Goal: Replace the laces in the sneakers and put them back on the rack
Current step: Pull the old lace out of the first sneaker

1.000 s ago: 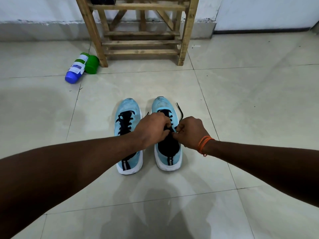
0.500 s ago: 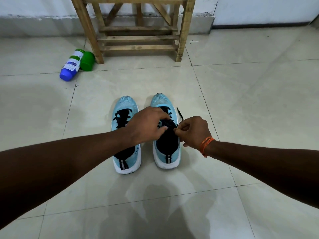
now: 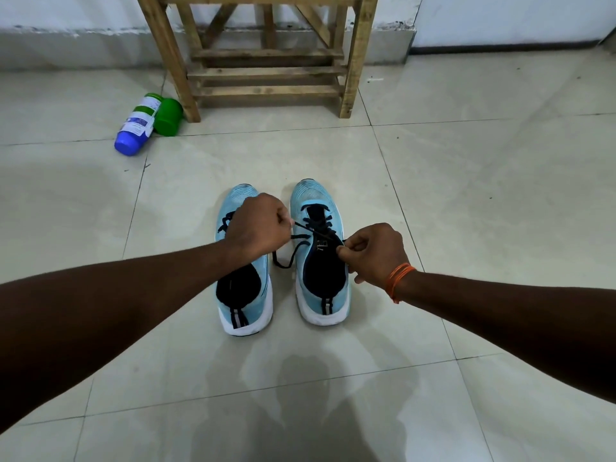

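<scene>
A: Looking down at a left sneaker point(image 3: 242, 198) and right sneaker point(image 3: 305, 203), pale blue, side by side on floor tiles point(image 3: 466, 195), near side of a wooden rack point(image 3: 266, 73). Holding what?
B: Black lace point(image 3: 318, 233), pulled taut over the right sneaker: fisted in the left hand point(image 3: 256, 228), pinched by fingertips of the right hand point(image 3: 375, 253).
A: Any danger?
B: Likely uneven tugging; could yank an end back through an eyelet, or snag the slack loop point(image 3: 282, 264) between the shoes.

A white plastic bottle with a blue cap point(image 3: 137, 127) lies on its side in the upper left of the frame, on the glossy pale tiled floor point(image 3: 500, 201). A green plastic cup point(image 3: 169, 117) touches its right side. A white wall point(image 3: 506, 18) runs along the top.
</scene>
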